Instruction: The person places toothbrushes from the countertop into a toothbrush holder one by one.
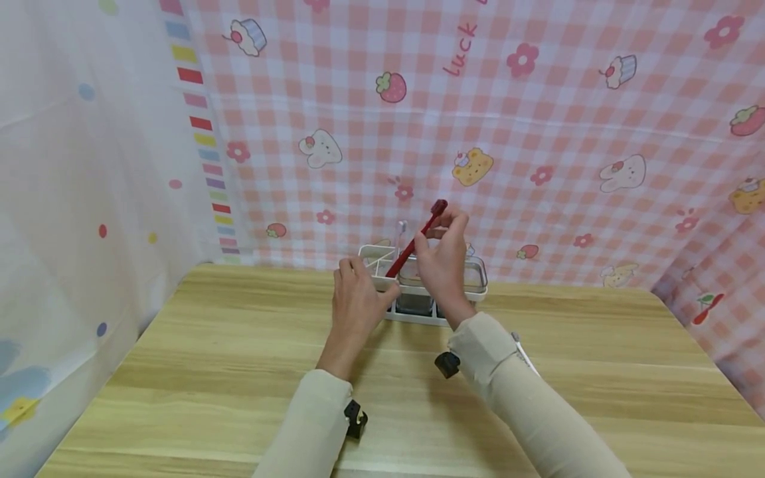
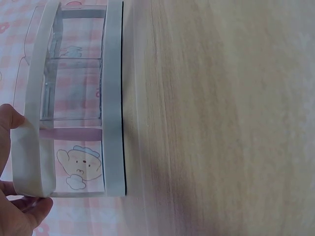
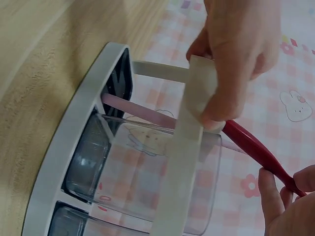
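Note:
A white toothbrush holder [image 1: 421,320] with clear cups [image 3: 142,182] stands at the back of the table. My left hand [image 1: 357,299] grips its left end, the thumb on the front of the upper frame. Between the thumb and fingers of my right hand [image 1: 445,262] is a red toothbrush [image 1: 408,253], tilted with its head up to the right. Its lower end is at the holder's divided left section; the tip is hidden behind the left thumb in the right wrist view. A pink toothbrush [image 2: 71,134] stands in the holder, left of the cups.
A white toothbrush [image 1: 523,354] lies on the wooden table [image 1: 197,372], partly hidden behind my right sleeve. Close behind the holder hangs a pink checked cloth [image 1: 358,192]. Black wrist mounts [image 1: 356,419] sit on both sleeves.

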A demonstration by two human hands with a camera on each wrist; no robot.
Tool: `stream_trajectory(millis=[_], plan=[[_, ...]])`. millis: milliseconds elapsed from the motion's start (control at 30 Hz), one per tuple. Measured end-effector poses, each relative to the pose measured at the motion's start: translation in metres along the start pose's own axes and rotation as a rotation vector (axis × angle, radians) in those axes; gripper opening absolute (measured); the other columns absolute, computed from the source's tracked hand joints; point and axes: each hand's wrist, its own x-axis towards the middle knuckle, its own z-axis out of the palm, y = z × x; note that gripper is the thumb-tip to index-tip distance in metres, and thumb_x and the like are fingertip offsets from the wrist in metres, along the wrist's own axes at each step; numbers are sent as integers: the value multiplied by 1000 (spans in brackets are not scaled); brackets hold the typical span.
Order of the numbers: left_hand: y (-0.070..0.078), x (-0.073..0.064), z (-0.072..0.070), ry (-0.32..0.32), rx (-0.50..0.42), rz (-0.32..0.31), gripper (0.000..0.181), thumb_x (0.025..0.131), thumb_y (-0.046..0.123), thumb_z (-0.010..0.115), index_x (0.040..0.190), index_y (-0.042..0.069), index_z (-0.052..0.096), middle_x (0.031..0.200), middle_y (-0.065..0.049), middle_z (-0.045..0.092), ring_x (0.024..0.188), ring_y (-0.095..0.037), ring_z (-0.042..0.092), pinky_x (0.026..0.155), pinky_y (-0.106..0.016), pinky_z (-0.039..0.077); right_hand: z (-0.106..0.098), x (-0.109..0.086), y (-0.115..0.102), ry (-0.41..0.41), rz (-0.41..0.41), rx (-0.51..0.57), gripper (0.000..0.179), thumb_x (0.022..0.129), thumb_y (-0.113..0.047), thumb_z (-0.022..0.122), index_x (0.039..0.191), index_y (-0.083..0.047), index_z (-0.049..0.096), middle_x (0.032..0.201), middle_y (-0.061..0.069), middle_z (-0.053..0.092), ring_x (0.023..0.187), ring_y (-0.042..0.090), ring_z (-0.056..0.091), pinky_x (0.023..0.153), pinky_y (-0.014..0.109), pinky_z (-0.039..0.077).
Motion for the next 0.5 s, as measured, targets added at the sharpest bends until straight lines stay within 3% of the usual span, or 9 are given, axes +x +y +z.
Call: stream_trajectory(millis=[267, 500], plan=[[0, 1, 1, 7, 2, 2, 70, 82, 40, 76, 124, -8, 47, 112, -21, 49, 99, -36, 50, 82, -43, 51, 7, -4, 5, -14, -40, -17, 39, 93, 9, 60, 122, 1, 36, 112, 19, 52, 100, 28, 61, 75, 38, 55], [0, -1, 0, 15, -3, 4, 69, 82, 39, 76, 123, -8, 48, 111, -21, 49, 98, -35, 50, 80, -43, 51, 10, -7, 9, -26, -41, -45, 38, 94, 8, 60, 123, 0, 36, 113, 22, 54, 100, 29, 61, 76, 40, 54]])
